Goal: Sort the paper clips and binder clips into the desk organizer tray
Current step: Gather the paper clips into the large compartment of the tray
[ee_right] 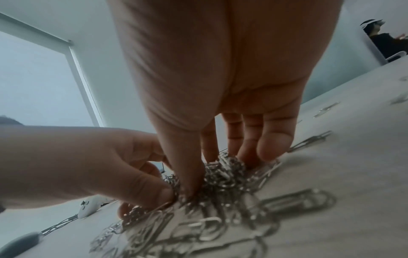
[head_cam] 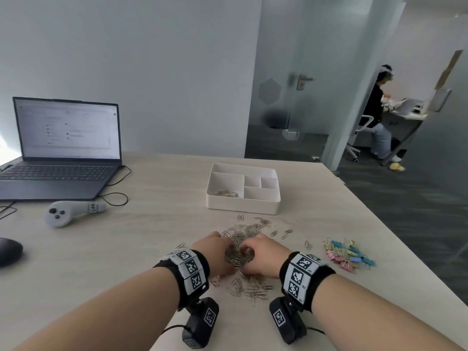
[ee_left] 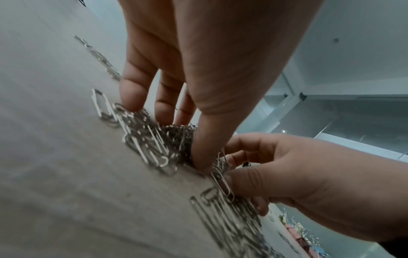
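Observation:
A heap of silver paper clips lies on the pale wooden table in front of me. My left hand and right hand meet over its near part, thumbs and fingers closed around a clump. In the left wrist view my left hand digs thumb and fingers into the clips, and the right hand pinches clips beside it. The right wrist view shows my right hand gripping the clump. Pastel binder clips lie to the right. The white organizer tray stands beyond, with some paper clips in its large left compartment.
An open laptop stands at the back left with cables trailing from it. A grey handheld controller and a dark mouse lie on the left. The table's right edge runs diagonally past the binder clips. A person sits at a desk far right.

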Demonstrator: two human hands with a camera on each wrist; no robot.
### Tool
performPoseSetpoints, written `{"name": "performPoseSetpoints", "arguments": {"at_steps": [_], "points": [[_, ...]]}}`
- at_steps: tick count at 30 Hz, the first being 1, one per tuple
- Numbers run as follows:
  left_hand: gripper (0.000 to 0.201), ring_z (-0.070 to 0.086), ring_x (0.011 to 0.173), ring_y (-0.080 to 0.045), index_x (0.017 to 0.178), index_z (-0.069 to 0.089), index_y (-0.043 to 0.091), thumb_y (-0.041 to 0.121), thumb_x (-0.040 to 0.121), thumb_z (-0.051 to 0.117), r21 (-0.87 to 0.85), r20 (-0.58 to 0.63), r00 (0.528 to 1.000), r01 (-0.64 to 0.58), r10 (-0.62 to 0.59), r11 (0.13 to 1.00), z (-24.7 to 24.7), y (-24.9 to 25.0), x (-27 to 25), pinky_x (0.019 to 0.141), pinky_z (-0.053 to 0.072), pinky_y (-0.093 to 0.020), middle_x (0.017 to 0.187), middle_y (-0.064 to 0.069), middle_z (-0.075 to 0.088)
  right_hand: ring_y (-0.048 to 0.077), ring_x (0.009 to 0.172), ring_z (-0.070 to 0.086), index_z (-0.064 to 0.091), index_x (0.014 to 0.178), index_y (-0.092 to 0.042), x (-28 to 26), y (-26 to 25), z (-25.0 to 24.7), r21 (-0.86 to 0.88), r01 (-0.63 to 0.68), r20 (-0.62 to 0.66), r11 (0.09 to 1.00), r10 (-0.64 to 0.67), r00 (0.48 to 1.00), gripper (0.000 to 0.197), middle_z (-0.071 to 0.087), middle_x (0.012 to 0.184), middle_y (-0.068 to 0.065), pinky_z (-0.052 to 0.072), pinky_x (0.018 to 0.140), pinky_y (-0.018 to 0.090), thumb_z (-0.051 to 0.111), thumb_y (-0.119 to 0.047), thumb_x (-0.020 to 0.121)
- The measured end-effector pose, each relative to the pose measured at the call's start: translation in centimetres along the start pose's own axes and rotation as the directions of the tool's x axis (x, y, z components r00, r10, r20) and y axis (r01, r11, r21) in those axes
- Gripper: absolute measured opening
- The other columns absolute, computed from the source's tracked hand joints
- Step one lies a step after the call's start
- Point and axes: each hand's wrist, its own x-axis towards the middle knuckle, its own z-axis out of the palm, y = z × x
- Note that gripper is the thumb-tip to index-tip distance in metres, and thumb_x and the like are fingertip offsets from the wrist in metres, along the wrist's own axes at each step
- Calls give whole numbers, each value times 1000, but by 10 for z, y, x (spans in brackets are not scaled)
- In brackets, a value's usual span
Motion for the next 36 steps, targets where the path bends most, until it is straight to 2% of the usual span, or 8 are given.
{"name": "performPoseSetpoints", "arguments": {"at_steps": [5, 12, 16, 18, 23, 27, 31, 36], "points": [[30, 59, 105, -19, 114, 63, 33, 33, 84, 67, -53, -59, 998, -28, 25, 998, 1, -5, 6, 87, 49, -29, 117, 2, 58, 19, 100, 60, 67, 115, -25, 2, -5, -1, 32, 49, -47, 998, -48, 998, 37, 61, 113, 0, 49, 84, 29, 75, -32, 80], [17, 61, 91, -11, 99, 70, 31, 33, 82, 70, -202, -93, 995, -41, 22, 979, -6, -23, 15, 83, 51, -26, 100, 11, 67, 12, 80, 63, 71, 91, -24, 10, 4, -7, 232, 34, -62, 972, -20, 998, 12, 68, 89, -7, 53, 74, 29, 75, -21, 81], [8, 62, 69, -4, 91, 73, 28, 30, 83, 73, -298, -101, 994, -66, 37, 952, -17, -34, 21, 65, 53, -21, 90, 9, 72, 12, 65, 64, 70, 89, -17, 20, 11, -12, 428, 15, -28, 904, -3, 1000, 10, 67, 86, -2, 60, 65, 29, 68, -8, 86], [2, 63, 60, -7, 84, 72, 28, 27, 83, 73, -377, -86, 996, -68, 39, 924, -23, -38, 25, 58, 58, -26, 80, 8, 73, 12, 61, 62, 70, 93, -9, 25, 13, -15, 505, 20, -25, 863, -9, 1000, 9, 65, 81, 1, 60, 64, 30, 69, -3, 86], [1, 64, 58, -8, 85, 73, 23, 22, 84, 73, -478, -74, 995, -99, 72, 873, -42, -47, 45, 59, 62, -33, 70, 6, 71, 12, 53, 57, 66, 89, -4, 44, 15, -28, 710, 38, -45, 703, -8, 999, 10, 61, 73, 8, 54, 53, 26, 69, 6, 85], [2, 65, 64, -13, 86, 74, 19, 19, 86, 72, -565, -135, 990, -118, 49, 816, -61, -52, 71, 60, 61, -32, 79, -5, 75, 13, 55, 57, 66, 88, -5, 68, 11, -49, 824, 60, -84, 563, 17, 996, 11, 60, 69, 7, 54, 53, 26, 68, 7, 87], [4, 67, 68, -11, 88, 74, 15, 18, 86, 74, -635, -207, 977, -99, -45, 766, -79, -55, 105, 60, 60, -30, 80, -5, 75, 13, 57, 57, 65, 88, -6, 101, 3, -72, 879, 125, -186, 460, 89, 979, 12, 60, 72, 7, 54, 54, 25, 66, 6, 88], [11, 68, 69, -12, 89, 72, 12, 20, 85, 76, -728, -253, 954, -77, -163, 681, -94, -52, 143, 57, 58, -25, 80, -3, 73, 17, 64, 59, 66, 91, -6, 142, -6, -87, 888, 184, -281, 422, 181, 943, 7, 61, 74, 8, 58, 65, 33, 67, 1, 89]]}}
